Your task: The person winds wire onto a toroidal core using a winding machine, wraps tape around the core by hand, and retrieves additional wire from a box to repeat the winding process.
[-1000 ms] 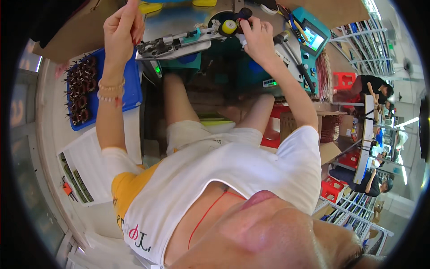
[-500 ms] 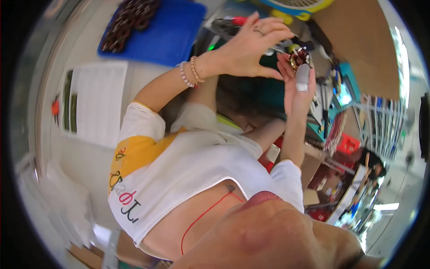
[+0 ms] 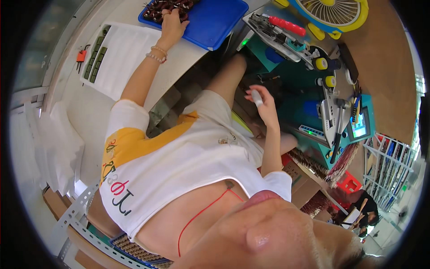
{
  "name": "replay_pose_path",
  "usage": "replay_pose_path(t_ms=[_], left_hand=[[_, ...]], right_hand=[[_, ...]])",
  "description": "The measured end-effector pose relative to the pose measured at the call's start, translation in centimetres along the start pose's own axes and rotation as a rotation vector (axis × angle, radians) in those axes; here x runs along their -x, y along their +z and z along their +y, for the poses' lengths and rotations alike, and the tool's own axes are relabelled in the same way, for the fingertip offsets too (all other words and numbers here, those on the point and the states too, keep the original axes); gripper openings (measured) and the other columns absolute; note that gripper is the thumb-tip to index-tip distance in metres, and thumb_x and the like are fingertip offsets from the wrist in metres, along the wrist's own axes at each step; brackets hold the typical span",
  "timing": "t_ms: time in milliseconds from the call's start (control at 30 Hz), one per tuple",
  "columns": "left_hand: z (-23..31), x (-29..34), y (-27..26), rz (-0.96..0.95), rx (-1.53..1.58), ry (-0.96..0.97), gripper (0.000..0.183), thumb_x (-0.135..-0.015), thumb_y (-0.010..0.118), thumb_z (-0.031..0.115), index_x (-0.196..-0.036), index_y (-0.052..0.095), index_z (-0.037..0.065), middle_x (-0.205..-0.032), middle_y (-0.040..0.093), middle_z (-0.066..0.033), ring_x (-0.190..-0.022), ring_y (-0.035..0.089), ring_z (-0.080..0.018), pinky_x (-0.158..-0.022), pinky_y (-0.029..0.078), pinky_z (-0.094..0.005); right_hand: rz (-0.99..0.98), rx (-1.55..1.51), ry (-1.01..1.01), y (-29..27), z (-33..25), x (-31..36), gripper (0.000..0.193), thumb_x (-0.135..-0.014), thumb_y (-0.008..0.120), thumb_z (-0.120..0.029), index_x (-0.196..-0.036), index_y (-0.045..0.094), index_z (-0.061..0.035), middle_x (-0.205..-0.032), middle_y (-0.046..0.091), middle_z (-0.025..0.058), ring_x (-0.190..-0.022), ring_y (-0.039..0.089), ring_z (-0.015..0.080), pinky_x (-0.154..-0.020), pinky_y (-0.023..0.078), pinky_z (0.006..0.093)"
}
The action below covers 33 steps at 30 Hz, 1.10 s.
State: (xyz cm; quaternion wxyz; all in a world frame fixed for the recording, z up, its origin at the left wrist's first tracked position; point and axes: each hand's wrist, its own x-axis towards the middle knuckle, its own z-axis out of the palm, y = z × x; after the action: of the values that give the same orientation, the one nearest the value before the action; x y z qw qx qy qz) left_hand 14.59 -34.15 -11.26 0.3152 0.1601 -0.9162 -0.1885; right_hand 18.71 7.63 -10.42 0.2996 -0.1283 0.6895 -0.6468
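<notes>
Blue tray (image 3: 215,20) (coils half hidden).

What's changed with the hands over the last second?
The left hand left the bench tool and went out to the dark coils in the blue tray. The right hand came down off the machine toward the lap, a pale cover on one finger. The tray and machine stayed where they were.

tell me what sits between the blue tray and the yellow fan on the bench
In the head view, a grey metal hand tool with a red handle lies between the flat blue plastic tray and the round yellow fan.
</notes>
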Motion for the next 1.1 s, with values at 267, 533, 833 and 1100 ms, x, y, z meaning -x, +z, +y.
replay_pose_path(t_ms=[267, 533, 833, 1100], left_hand=[[-2.5, -1.5, 1.0, 0.32, -0.059, 0.326, 0.062, -0.081, 0.078, 0.041, -0.116, 0.059, -0.005, -0.107, 0.06, -0.0255, -0.095, 0.058, -0.0383, -0.084, 0.045, -0.0454], [-21.3, 4.7, -19.5, -0.14, -0.648, 0.083, 0.03, -0.099, 0.055, 0.024, -0.105, 0.064, -0.004, -0.101, 0.066, -0.0244, -0.096, 0.062, -0.0392, -0.081, 0.05, -0.0439], [-24.9, 4.9, -22.2, -0.182, -0.345, 0.234, 0.027, -0.097, 0.054, 0.011, -0.115, 0.054, -0.009, -0.107, 0.062, -0.0254, -0.101, 0.059, -0.0394, -0.089, 0.048, -0.0433], [-22.8, 7.7, -22.5, -0.205, -0.305, 0.015, 0.022, -0.095, 0.057, 0.013, -0.111, 0.062, -0.001, -0.1, 0.067, -0.0209, -0.096, 0.065, -0.0354, -0.084, 0.05, -0.0393]], right_hand=[[0.462, -0.02, 0.154, -7.1, 9.3, 11.9, 0.016, -0.098, 0.054, -0.005, -0.111, 0.062, -0.0004, -0.094, 0.067, 0.0077, -0.087, 0.065, 0.013, -0.077, 0.051, 0.0257], [1.673, 0.152, -0.357, -19.5, 7.2, 21.9, 0.02, -0.1, 0.05, -0.007, -0.118, 0.055, -0.0008, -0.1, 0.066, 0.0104, -0.091, 0.064, 0.0147, -0.079, 0.052, 0.0279], [1.935, 1.316, -0.456, -27.9, 7.2, 23.0, 0.011, -0.076, 0.069, -0.007, -0.087, 0.068, -0.0071, -0.083, 0.068, 0.0149, -0.08, 0.064, 0.0374, -0.074, 0.051, 0.0475], [1.714, 1.454, -0.257, -27.9, 8.9, 24.4, 0.028, -0.092, 0.058, -0.012, -0.113, 0.063, 0.0063, -0.106, 0.067, 0.0261, -0.096, 0.064, 0.0423, -0.087, 0.051, 0.0471]])
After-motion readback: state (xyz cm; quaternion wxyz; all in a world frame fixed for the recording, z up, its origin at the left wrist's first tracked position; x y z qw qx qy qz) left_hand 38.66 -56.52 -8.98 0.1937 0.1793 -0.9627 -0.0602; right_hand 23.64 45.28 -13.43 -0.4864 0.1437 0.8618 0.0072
